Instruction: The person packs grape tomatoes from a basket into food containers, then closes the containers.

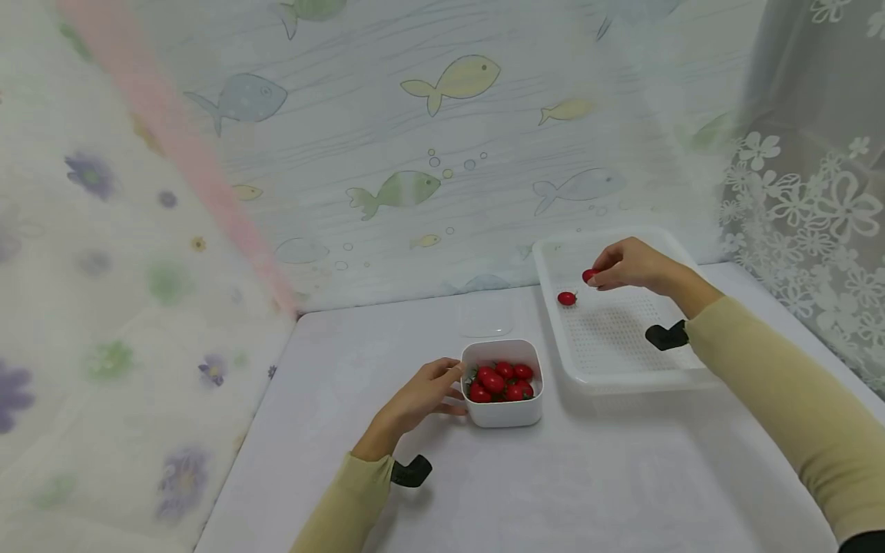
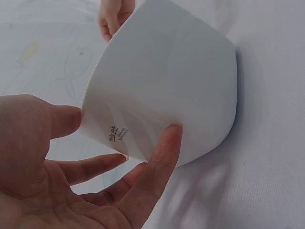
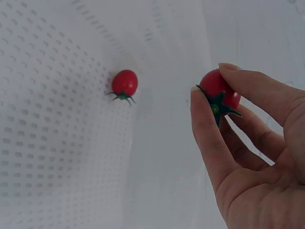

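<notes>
Between thumb and forefinger, my right hand [image 1: 632, 265] pinches a red cherry tomato [image 3: 223, 86] with a green stem top. It is held above the white perforated basket [image 1: 643, 379]. One other cherry tomato [image 1: 567, 298] lies on the basket floor near its left wall. My left hand [image 1: 427, 390] touches the left side of a small white square container [image 1: 508, 416], its fingers fairly straight. In the left wrist view the fingertips rest along the container's printed side [image 2: 116, 133]. Several cherry tomatoes [image 1: 493, 382] with green stems sit inside the container.
A clear flat lid-like piece [image 1: 486, 329] lies behind the container. All of this stands on a white-covered table [image 1: 588, 476]. A fish-print curtain [image 1: 387, 138] hangs behind, and a floral lace curtain [image 1: 823, 200] is at the right.
</notes>
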Action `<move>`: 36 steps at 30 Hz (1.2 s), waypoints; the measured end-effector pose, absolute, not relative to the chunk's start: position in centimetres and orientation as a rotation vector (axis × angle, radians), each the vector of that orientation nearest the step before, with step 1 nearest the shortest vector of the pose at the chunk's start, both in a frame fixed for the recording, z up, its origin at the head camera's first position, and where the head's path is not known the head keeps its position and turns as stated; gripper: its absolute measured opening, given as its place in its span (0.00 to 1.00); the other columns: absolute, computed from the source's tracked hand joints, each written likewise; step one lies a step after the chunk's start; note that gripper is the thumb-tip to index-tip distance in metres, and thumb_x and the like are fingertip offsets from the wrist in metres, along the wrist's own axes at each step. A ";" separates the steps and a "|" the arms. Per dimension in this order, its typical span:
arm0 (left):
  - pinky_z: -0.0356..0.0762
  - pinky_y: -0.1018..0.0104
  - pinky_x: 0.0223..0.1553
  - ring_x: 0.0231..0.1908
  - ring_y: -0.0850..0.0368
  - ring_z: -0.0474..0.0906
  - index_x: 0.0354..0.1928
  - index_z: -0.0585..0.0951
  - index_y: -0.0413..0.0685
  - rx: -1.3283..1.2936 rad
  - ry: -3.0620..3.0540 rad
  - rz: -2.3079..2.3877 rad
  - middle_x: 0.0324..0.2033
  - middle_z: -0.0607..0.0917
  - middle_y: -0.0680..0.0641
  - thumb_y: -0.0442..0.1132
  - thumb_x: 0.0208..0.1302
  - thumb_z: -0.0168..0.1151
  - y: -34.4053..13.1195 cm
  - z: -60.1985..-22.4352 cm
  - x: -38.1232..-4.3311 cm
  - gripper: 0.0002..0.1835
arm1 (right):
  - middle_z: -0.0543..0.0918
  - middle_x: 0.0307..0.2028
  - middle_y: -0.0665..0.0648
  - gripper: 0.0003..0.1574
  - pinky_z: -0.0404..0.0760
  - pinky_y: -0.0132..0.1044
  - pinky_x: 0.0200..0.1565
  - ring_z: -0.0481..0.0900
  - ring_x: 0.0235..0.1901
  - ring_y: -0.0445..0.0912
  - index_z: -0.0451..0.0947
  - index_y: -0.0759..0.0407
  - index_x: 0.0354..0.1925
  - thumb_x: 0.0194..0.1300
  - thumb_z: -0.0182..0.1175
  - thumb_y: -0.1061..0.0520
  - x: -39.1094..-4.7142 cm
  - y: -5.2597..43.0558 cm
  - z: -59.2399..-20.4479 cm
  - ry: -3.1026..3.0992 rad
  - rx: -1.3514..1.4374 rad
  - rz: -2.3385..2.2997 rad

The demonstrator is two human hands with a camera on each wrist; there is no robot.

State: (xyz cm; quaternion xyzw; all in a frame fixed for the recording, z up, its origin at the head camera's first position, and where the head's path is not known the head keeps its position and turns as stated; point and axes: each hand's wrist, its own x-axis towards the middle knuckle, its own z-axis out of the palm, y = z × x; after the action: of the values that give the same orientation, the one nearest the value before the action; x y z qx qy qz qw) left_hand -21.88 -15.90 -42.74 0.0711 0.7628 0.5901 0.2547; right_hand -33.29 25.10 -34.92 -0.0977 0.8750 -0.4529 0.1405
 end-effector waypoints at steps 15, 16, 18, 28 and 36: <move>0.89 0.56 0.46 0.50 0.48 0.81 0.71 0.67 0.36 0.187 2.073 1.607 0.63 0.74 0.35 0.50 0.81 0.50 -16.0 -43.0 -21.9 0.29 | 0.83 0.51 0.64 0.24 0.76 0.59 0.61 0.86 0.43 0.46 0.77 0.69 0.54 0.68 0.69 0.54 -30.3 23.2 -33.7 2.524 -0.356 -1.312; 0.89 0.56 0.46 0.50 0.48 0.81 0.71 0.67 0.36 0.188 2.073 1.606 0.63 0.74 0.35 0.50 0.81 0.50 -16.0 -43.0 -21.9 0.29 | 0.83 0.51 0.64 0.23 0.77 0.58 0.61 0.86 0.43 0.47 0.78 0.69 0.54 0.68 0.69 0.54 -30.1 23.1 -33.7 2.523 -0.364 -1.321; 0.89 0.56 0.46 0.50 0.48 0.81 0.72 0.67 0.36 0.190 2.075 1.602 0.63 0.74 0.35 0.50 0.81 0.50 -16.0 -43.0 -21.9 0.29 | 0.84 0.49 0.63 0.23 0.78 0.55 0.59 0.86 0.43 0.47 0.78 0.69 0.53 0.68 0.69 0.55 -29.6 22.7 -33.6 2.517 -0.376 -1.340; 0.89 0.56 0.46 0.50 0.48 0.81 0.71 0.67 0.36 0.196 2.068 1.609 0.63 0.74 0.35 0.51 0.81 0.51 -15.9 -43.2 -22.0 0.29 | 0.86 0.48 0.61 0.21 0.79 0.50 0.56 0.85 0.46 0.52 0.79 0.67 0.50 0.65 0.71 0.56 -27.3 20.6 -33.2 2.492 -0.418 -1.361; 0.89 0.56 0.46 0.50 0.48 0.81 0.70 0.68 0.37 0.193 2.072 1.607 0.62 0.75 0.36 0.52 0.80 0.52 -15.9 -43.2 -22.1 0.29 | 0.88 0.45 0.58 0.18 0.82 0.45 0.53 0.85 0.46 0.50 0.81 0.65 0.47 0.64 0.72 0.56 -25.6 18.4 -33.3 2.448 -0.496 -1.364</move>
State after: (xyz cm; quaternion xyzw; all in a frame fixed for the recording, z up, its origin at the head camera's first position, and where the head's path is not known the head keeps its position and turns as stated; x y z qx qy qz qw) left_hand -22.09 -15.91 -43.24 0.0710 0.7623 0.5913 0.2535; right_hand -25.60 18.42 -33.31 -0.1723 0.8508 -0.4741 0.1474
